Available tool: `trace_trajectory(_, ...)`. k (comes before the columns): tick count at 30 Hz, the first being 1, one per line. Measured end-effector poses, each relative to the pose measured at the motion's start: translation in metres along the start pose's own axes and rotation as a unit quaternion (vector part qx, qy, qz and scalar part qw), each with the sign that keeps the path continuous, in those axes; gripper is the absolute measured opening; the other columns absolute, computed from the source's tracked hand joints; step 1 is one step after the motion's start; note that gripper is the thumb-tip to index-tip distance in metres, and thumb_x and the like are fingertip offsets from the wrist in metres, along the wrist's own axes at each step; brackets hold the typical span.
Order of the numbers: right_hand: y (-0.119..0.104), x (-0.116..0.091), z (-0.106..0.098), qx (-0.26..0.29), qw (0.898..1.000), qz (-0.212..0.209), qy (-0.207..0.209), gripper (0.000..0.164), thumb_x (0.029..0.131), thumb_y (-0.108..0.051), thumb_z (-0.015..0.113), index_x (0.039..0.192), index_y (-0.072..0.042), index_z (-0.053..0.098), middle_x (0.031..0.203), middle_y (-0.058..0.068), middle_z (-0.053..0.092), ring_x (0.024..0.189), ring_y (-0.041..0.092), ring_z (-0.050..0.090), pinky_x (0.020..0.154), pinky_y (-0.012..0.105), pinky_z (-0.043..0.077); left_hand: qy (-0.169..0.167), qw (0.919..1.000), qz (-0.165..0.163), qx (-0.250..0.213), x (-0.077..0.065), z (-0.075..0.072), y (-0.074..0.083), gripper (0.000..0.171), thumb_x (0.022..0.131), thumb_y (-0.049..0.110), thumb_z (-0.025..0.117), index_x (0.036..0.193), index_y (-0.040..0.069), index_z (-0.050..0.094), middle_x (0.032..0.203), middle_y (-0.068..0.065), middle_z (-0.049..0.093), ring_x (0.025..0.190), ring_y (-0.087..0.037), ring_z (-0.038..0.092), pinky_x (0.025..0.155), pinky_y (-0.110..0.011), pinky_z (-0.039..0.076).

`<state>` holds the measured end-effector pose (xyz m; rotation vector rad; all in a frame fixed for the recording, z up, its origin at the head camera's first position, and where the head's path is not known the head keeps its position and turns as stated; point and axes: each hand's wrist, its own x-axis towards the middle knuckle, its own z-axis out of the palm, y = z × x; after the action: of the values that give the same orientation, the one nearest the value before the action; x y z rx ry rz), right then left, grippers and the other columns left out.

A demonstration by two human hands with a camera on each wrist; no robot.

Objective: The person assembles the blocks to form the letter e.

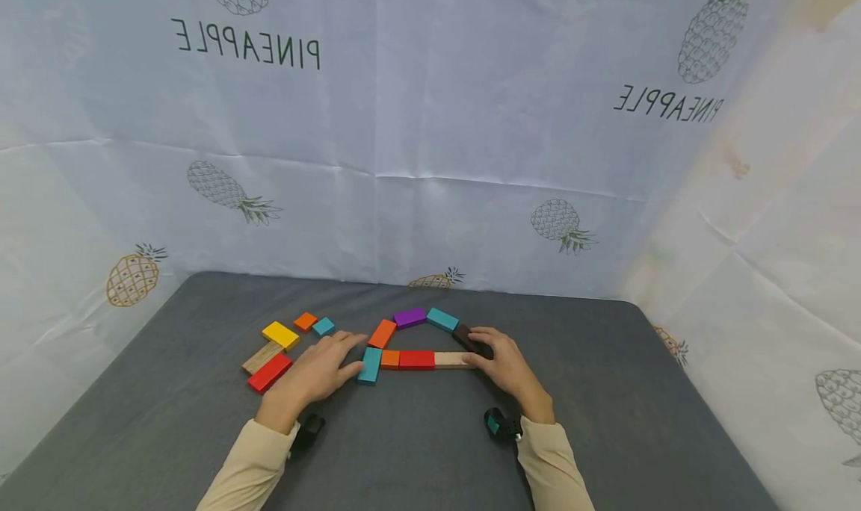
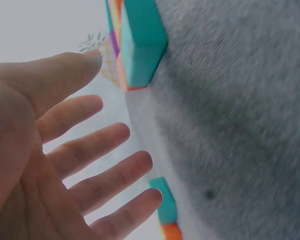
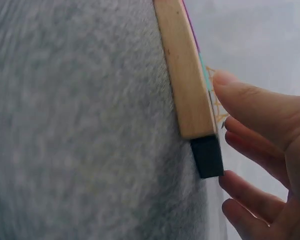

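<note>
Wooden blocks lie end to end in a closed arch-like outline on the table. Its bottom row has an orange block point(image 1: 389, 359), a red block point(image 1: 416, 360) and a plain wood block point(image 1: 452, 360). Left of that row lies a teal block point(image 2: 142, 45), with my left hand point(image 1: 315, 375) beside it, fingers spread and holding nothing. At the right corner, my right hand point(image 1: 506, 370) has its fingers by the dark block point(image 3: 208, 156) and its thumb by the plain wood block's end. One fingertip seems to touch the dark block; the grip looks loose.
Left of my left hand lie loose blocks: a red one point(image 1: 270, 373), a plain wood one point(image 1: 261, 358), a yellow one point(image 1: 280, 335), a small orange one point(image 1: 306, 322) and a small teal one point(image 1: 323, 326). A pineapple-print cloth point(image 1: 457, 122) hangs behind the grey table point(image 1: 417, 451).
</note>
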<state>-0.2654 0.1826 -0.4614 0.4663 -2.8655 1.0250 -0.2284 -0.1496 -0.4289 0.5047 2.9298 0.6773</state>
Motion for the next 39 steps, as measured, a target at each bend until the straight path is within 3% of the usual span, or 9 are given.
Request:
trace_trajectory(7,-0.001,-0.002,0.002,0.004,1.000,-0.001,-0.004,0.042,0.089,-0.024,0.074,0.125,-0.003,0.068,0.136,0.015,0.060,0.131,0.038,0.052,0.109,0.058,0.040,0.020,0.9997,-0.003,-0.009,-0.007,-0.014,-0.008,0.053,0.096,0.021,0.066,0.144,0.004,0.050,0.143,-0.022,0.052,0.131,-0.044,0.049,0.106,-0.062,0.041)
trace_trajectory(13,0.002,0.000,0.006,0.021,1.000,-0.001,0.002,0.043,0.089,-0.025,0.074,0.125,-0.003,0.068,0.137,0.014,0.059,0.132,0.037,0.052,0.109,0.057,0.040,0.035,0.9987,-0.008,-0.035,-0.020,-0.039,-0.022,0.052,0.097,0.017,0.064,0.142,-0.002,0.049,0.143,-0.029,0.049,0.131,-0.051,0.045,0.101,-0.062,0.043)
trace_trajectory(20,0.001,0.002,0.006,0.024,1.000,0.000,0.004,0.042,0.089,-0.024,0.075,0.124,-0.003,0.068,0.136,0.014,0.060,0.131,0.037,0.052,0.110,0.057,0.039,0.005,0.9979,-0.048,-0.044,-0.031,-0.057,-0.045,0.048,0.093,0.013,0.069,0.134,-0.006,0.054,0.121,-0.029,0.059,0.111,-0.045,0.058,0.088,-0.055,0.050)
trace_trajectory(23,0.001,0.001,0.006,0.026,1.000,0.003,0.004,0.042,0.089,-0.024,0.075,0.124,-0.004,0.068,0.136,0.013,0.060,0.131,0.037,0.052,0.110,0.057,0.039,-0.015,0.9976,-0.059,-0.033,-0.033,-0.060,-0.052,0.047,0.090,0.011,0.071,0.130,-0.007,0.056,0.115,-0.026,0.062,0.106,-0.042,0.060,0.087,-0.055,0.052)
trace_trajectory(30,0.003,0.000,0.005,0.028,1.000,0.008,0.002,0.042,0.088,-0.025,0.075,0.124,-0.004,0.068,0.136,0.013,0.060,0.132,0.037,0.052,0.110,0.058,0.039,-0.051,0.9958,-0.075,-0.015,-0.033,-0.060,-0.057,0.048,0.086,0.007,0.075,0.127,-0.010,0.057,0.119,-0.029,0.062,0.106,-0.043,0.059,0.089,-0.055,0.051)
trace_trajectory(39,0.003,-0.002,0.004,0.022,1.000,0.004,0.003,0.041,0.089,-0.023,0.075,0.124,-0.004,0.068,0.136,0.014,0.060,0.131,0.037,0.052,0.109,0.058,0.040,-0.051,0.9960,-0.073,-0.010,-0.034,-0.058,-0.061,0.040,0.082,-0.003,0.074,0.119,-0.010,0.062,0.113,-0.031,0.063,0.101,-0.040,0.060,0.087,-0.052,0.053)
